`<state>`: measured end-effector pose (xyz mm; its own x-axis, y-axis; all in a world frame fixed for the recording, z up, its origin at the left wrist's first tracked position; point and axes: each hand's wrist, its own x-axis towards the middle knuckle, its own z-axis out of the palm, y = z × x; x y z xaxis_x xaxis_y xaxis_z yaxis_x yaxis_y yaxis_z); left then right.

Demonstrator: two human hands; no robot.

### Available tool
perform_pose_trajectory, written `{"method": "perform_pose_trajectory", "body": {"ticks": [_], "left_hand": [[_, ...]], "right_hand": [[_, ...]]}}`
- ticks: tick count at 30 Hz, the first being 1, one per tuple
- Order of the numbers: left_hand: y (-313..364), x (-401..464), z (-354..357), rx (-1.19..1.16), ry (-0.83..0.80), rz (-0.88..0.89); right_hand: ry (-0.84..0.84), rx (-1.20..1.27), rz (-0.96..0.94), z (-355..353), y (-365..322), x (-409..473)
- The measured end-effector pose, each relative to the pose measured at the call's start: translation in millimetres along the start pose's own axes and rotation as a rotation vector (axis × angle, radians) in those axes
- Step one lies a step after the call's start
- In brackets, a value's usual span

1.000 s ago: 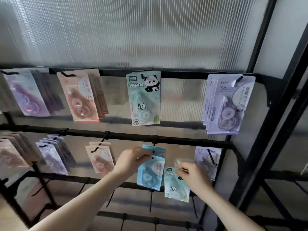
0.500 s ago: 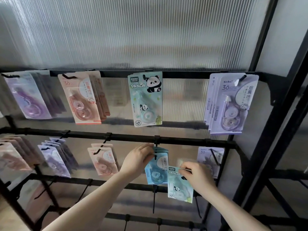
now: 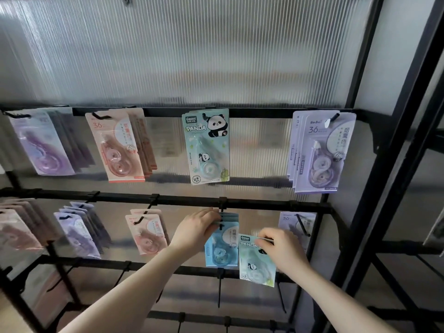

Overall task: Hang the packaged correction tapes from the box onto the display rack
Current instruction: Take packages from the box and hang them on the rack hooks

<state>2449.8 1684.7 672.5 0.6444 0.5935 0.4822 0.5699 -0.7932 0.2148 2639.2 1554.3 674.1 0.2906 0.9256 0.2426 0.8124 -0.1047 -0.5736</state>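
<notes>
While the black display rack [image 3: 168,200] carries nine hooked bunches across two rows, the left hand [image 3: 195,230] pinches four blue packs [image 3: 222,246] together on their middle hook, likely seating them. Beside it, the right hand [image 3: 280,252] pinches one panda pack [image 3: 254,263], unhung, probably next.

The panda pack [image 3: 255,261] sits just right of the hooked packs [image 3: 222,246], below the middle bar [image 3: 168,200].
</notes>
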Motion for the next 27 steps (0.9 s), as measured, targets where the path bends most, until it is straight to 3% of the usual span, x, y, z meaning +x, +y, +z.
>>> {"method": "perform_pose_trajectory", "body": {"ticks": [17,27], "left_hand": [[11,-36,-57,0.162,0.059,-0.174],[-28,-57,-91,0.263,-0.005,-0.216]], "right_hand": [[0.077,0.101,-0.159,-39,-52,13],[0.189,0.185,-0.323,-56,-120,44]]}}
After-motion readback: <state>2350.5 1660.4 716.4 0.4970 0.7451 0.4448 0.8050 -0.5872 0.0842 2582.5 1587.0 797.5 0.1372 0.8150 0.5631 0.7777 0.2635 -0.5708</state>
